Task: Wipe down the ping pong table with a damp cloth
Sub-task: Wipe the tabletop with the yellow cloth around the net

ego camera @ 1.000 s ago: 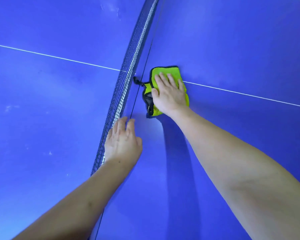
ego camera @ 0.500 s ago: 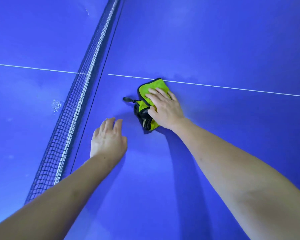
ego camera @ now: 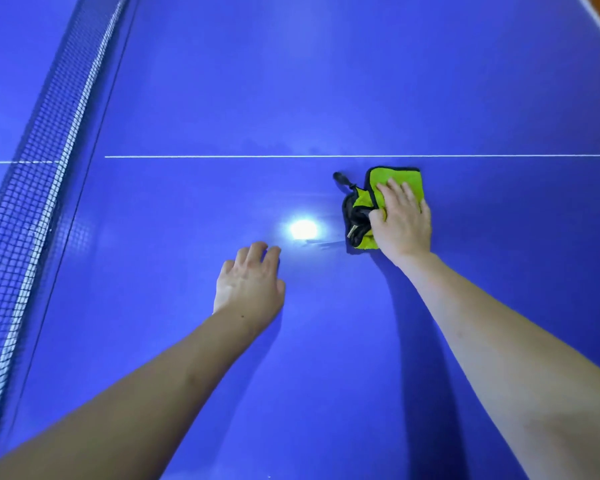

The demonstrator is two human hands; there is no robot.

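Farther from the net [ego camera: 32, 188] than before, right hand [ego camera: 403, 223] presses cloth [ego camera: 395, 183] flat; left hand's [ego camera: 248, 282] grip apart

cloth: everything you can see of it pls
The cloth is lime green with a dark bound edge, fuzzy like microfibre, folded and bunched, with a black loop sticking out left. It lies flat on the blue table just below the white line. The right hand presses on it, fingers straight.
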